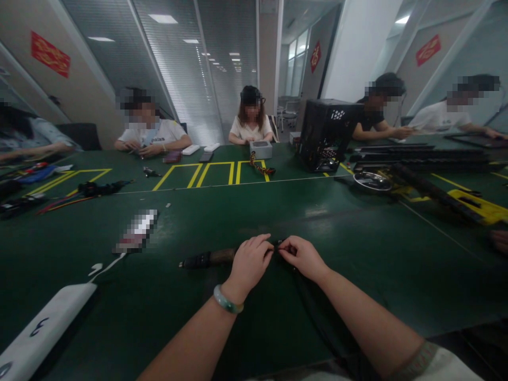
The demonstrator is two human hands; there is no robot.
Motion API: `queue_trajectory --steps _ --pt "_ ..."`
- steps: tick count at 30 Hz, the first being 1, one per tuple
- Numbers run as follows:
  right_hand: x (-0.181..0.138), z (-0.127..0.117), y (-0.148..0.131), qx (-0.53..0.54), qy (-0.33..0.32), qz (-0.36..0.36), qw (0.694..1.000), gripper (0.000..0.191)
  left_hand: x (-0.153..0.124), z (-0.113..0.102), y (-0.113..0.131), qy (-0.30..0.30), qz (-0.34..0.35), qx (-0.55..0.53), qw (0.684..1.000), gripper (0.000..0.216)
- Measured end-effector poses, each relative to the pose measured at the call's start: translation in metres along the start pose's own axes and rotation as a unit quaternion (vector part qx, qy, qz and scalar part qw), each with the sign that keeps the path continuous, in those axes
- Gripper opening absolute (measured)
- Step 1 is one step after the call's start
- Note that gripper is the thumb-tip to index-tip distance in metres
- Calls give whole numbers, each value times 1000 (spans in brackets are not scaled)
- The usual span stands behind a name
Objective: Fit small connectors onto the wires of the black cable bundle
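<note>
My left hand (251, 260) and my right hand (302, 255) meet over the green table (357, 238), fingers curled and pinched together on a small dark part at the end of a black cable bundle (206, 259). The bundle runs left from my left hand and ends in a dark connector. A black cable also trails down toward me under my right forearm. A pale green bangle sits on my left wrist.
A white power bank (43, 325) with a white cable lies at the near left, a phone (137, 231) beyond it. A black computer case (327, 135), a grey power supply (261, 149), a fan (372, 181) and black rails sit farther back. Several people sit around the table.
</note>
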State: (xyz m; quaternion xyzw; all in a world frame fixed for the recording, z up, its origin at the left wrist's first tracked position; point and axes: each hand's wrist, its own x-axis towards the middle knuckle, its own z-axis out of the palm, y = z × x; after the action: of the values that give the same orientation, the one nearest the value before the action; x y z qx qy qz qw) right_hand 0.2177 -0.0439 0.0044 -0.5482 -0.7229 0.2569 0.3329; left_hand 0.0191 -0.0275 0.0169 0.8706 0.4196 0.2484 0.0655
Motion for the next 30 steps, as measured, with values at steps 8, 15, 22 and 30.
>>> queue_trajectory --steps 8,15,22,30 --pt "5 7 2 -40 11 -12 999 9 1 1 0 -1 2 -4 1000 13" --pt "5 6 1 -23 13 -13 1000 7 1 1 0 0 8 -3 1000 13" --pt "4 4 -2 -23 2 2 1000 9 3 -2 3 -2 2 0 1000 12" --pt "0 -4 -5 -30 -23 3 999 7 1 -8 6 -6 -3 -6 1000 13"
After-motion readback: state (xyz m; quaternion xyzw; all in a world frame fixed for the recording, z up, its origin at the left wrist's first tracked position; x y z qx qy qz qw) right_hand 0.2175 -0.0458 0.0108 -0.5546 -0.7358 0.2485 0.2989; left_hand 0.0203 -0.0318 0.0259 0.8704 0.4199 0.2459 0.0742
